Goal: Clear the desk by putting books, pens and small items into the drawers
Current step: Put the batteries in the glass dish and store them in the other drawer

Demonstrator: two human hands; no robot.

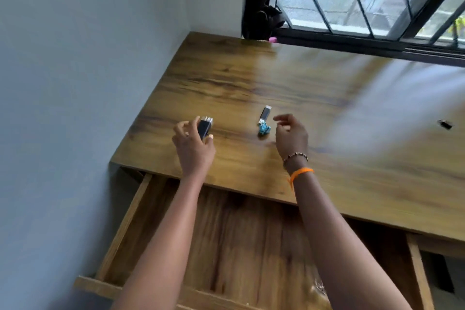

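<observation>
L hand [193,145] reaches fwd over the desk's near-left area, back of hand toward cam, thumb and fingers curled round a small dark flash drive w/ silver metal end [205,126]; drive is pinched upright-ish, tilted, metal end pointing away from the person. L forearm bare, crossing over the open drawer [141,211].

Drawer: wood, pulled out under desk's front edge, flat grainy bottom, plain side rails; something small and blurry near its front right, can't tell what.

Desk [289,78]: brown wood-grain top, glossy, window glare on R half, sits in corner against grey-blue wall.

2nd flash drive [265,114] lies flat on desk mid-area, dark body, silver end, w/ a teal knotted cord/tag [264,130] at its near end. So 2 drives total: 1 held, 1 on desk.

R hand [292,133] hovers just right of that drive, not touching it, fingers loosely curled, holding nothing, palm facing left. R wrist has 2 bands: 1 beaded bracelet [295,156], 1 orange band [301,173].

Far R on desk: 1 small dark item [444,124], blurred, can't ID. Back edge: 1 small pink thing [273,39] by the black-framed window [352,40], dark curtain [261,7] bunched at the window's L side.
</observation>
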